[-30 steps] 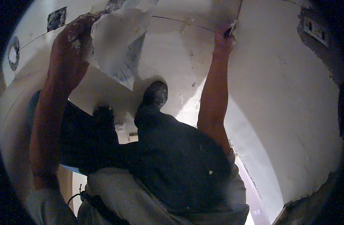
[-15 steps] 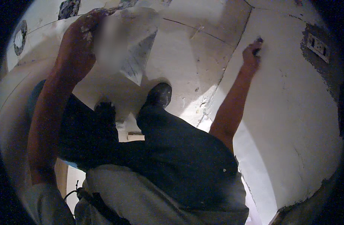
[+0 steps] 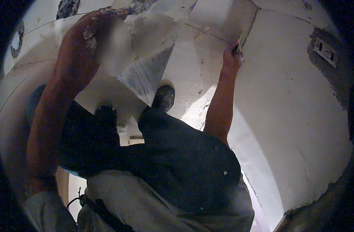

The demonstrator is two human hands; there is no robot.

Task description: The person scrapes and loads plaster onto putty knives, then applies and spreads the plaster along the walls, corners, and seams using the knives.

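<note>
My left hand (image 3: 90, 46), smeared with white paste, is closed at the edge of a flat plate (image 3: 148, 75) at the upper left. The plate's lower corner shows a grey, streaked surface, and pale paste covers its upper part. A blur hides part of the plate beside my fingers. My right hand (image 3: 233, 58) is closed on a putty knife (image 3: 240, 43), its thin pale blade seen nearly edge-on, with a dark handle in the fist. The blade is by the corner seam where the white wall panel (image 3: 285, 100) meets the neighbouring surface.
A pale switch or socket box (image 3: 325, 52) sits in a rough grey patch of the right wall. My dark shoe (image 3: 164, 97) stands below the plate. A rough dark patch (image 3: 67, 8) and a round opening (image 3: 17, 40) show at the upper left.
My right hand has moved left with the putty knife, from the face of the white wall to the corner seam. The plate in my left hand has shifted right and down.
</note>
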